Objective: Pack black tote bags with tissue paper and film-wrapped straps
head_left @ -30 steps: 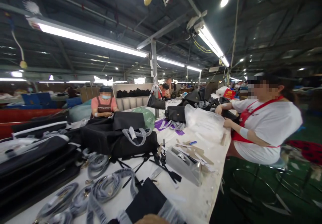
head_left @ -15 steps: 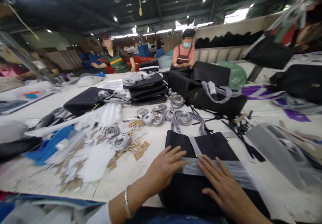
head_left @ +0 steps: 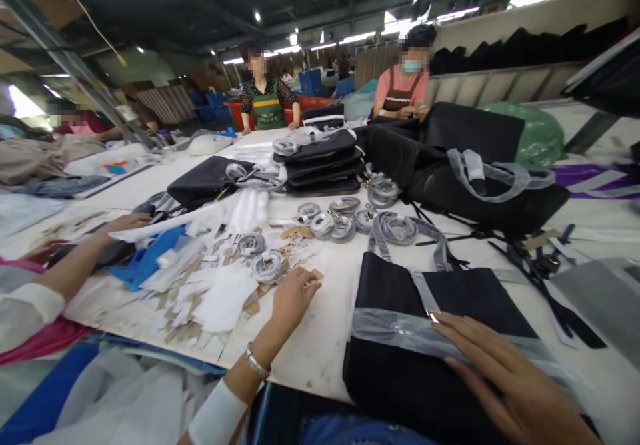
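A black handbag (head_left: 395, 371) lies in front of me, with a clear plastic wrap band (head_left: 385, 325) across its front and grey wrapped handles (head_left: 440, 241) at the top. My right hand (head_left: 505, 365) rests on it with fingers stretched out, the tips near the small metal clasp (head_left: 433, 316). Left of the bag, above the white tabletop, my left hand (head_left: 295, 297) is closed, its fingertips pinching a brown paper tag (head_left: 316, 275). Close by are a coiled wrapped strap (head_left: 269, 266) and scattered tags and white paper pieces (head_left: 225, 301).
Several coiled straps (head_left: 343, 228) lie beyond, before a stack of black bags (head_left: 323, 171). A large black bag (head_left: 490, 198) stands at back right. From the left a co-worker's arm (head_left: 80, 265) reaches over the table. Two people (head_left: 267, 101) stand across it. Black straps (head_left: 555, 298) lie right.
My left hand has left the handbag and moved left to the tags, where it now pinches one. My right hand stays on the bag. A co-worker's arm has come into view at left.
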The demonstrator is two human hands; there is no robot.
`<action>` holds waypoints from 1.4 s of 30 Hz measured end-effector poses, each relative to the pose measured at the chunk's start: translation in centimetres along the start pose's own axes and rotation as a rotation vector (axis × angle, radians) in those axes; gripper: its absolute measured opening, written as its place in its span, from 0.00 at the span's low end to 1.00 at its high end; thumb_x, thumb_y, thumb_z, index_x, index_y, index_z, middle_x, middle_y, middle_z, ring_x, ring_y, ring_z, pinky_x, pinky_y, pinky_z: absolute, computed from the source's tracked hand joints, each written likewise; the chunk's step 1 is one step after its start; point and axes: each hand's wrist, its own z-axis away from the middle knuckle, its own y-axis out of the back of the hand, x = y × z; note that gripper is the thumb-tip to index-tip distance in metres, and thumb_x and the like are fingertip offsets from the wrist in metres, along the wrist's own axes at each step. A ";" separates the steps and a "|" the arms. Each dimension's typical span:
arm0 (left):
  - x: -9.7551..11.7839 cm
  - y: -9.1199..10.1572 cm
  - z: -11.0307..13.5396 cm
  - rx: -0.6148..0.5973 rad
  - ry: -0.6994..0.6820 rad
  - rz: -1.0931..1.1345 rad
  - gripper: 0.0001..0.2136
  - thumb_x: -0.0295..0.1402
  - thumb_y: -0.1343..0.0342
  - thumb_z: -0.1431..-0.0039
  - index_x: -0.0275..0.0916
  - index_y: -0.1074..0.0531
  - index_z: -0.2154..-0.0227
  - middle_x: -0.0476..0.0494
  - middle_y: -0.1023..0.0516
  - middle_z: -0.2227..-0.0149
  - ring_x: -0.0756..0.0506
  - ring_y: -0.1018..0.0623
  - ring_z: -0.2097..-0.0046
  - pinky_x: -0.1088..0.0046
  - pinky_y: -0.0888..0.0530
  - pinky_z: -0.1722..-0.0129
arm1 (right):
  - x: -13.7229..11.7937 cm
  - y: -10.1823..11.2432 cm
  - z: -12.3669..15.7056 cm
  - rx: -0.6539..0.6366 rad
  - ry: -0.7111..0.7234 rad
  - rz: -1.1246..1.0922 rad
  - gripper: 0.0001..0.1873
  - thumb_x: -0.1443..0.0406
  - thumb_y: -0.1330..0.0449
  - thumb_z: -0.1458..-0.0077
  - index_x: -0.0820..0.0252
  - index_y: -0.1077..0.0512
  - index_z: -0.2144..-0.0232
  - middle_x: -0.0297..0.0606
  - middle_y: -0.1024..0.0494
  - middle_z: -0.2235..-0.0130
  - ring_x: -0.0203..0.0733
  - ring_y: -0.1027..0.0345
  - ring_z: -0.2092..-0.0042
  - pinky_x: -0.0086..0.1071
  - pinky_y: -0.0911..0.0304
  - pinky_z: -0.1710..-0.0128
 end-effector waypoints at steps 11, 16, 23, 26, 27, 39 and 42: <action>-0.9 1.5 -4.7 -0.125 -0.039 0.254 0.05 0.33 0.42 0.44 0.38 0.25 0.73 0.45 0.23 0.71 0.44 0.25 0.66 0.67 0.31 0.61 | -0.6 0.4 -4.1 -0.035 -0.074 -0.187 0.16 0.65 0.47 0.34 0.49 0.28 0.46 0.36 0.26 0.44 0.44 0.31 0.44 0.39 0.33 0.42; 1.7 6.6 -6.5 -0.102 -0.132 0.576 0.14 0.42 0.44 0.41 0.35 0.27 0.62 0.43 0.21 0.69 0.45 0.22 0.64 0.68 0.26 0.60 | -0.8 -0.4 -8.9 -0.047 -0.153 -0.426 0.14 0.62 0.45 0.35 0.51 0.25 0.49 0.36 0.24 0.46 0.44 0.30 0.45 0.39 0.35 0.41; 9.1 11.1 -7.6 -0.111 -0.163 1.008 0.23 0.42 0.32 0.49 0.35 0.28 0.54 0.40 0.18 0.62 0.46 0.19 0.62 0.70 0.23 0.59 | -1.4 -4.0 -17.8 0.032 -0.281 -0.908 0.21 0.57 0.41 0.39 0.57 0.27 0.46 0.43 0.28 0.42 0.50 0.37 0.40 0.48 0.41 0.39; 11.5 11.5 -7.7 -0.126 -0.196 1.094 0.22 0.40 0.29 0.52 0.34 0.26 0.57 0.41 0.18 0.63 0.46 0.19 0.62 0.71 0.23 0.58 | -1.4 -4.8 -20.0 0.110 -0.383 -1.201 0.23 0.54 0.35 0.46 0.58 0.23 0.51 0.43 0.26 0.44 0.52 0.36 0.40 0.48 0.43 0.39; 12.0 11.4 -7.7 -0.118 -0.204 1.097 0.22 0.40 0.29 0.53 0.34 0.25 0.58 0.41 0.17 0.64 0.45 0.19 0.63 0.70 0.23 0.59 | -1.4 -4.8 -20.3 0.129 -0.421 -1.281 0.22 0.53 0.33 0.49 0.58 0.21 0.56 0.42 0.23 0.47 0.52 0.34 0.42 0.48 0.43 0.39; 13.4 8.1 -7.4 -0.135 -0.095 1.338 0.22 0.38 0.30 0.52 0.36 0.26 0.55 0.45 0.19 0.64 0.48 0.21 0.61 0.73 0.25 0.56 | -0.2 -3.6 -18.2 0.375 -0.682 -1.463 0.22 0.46 0.36 0.49 0.59 0.27 0.70 0.37 0.22 0.67 0.42 0.27 0.62 0.34 0.32 0.59; 13.8 7.5 -7.1 -0.303 -0.116 1.484 0.21 0.34 0.33 0.49 0.37 0.27 0.52 0.45 0.21 0.64 0.48 0.21 0.59 0.73 0.26 0.53 | 0.3 -3.5 -18.1 0.449 -0.710 -1.439 0.22 0.46 0.40 0.46 0.57 0.36 0.72 0.30 0.29 0.71 0.36 0.31 0.69 0.29 0.34 0.68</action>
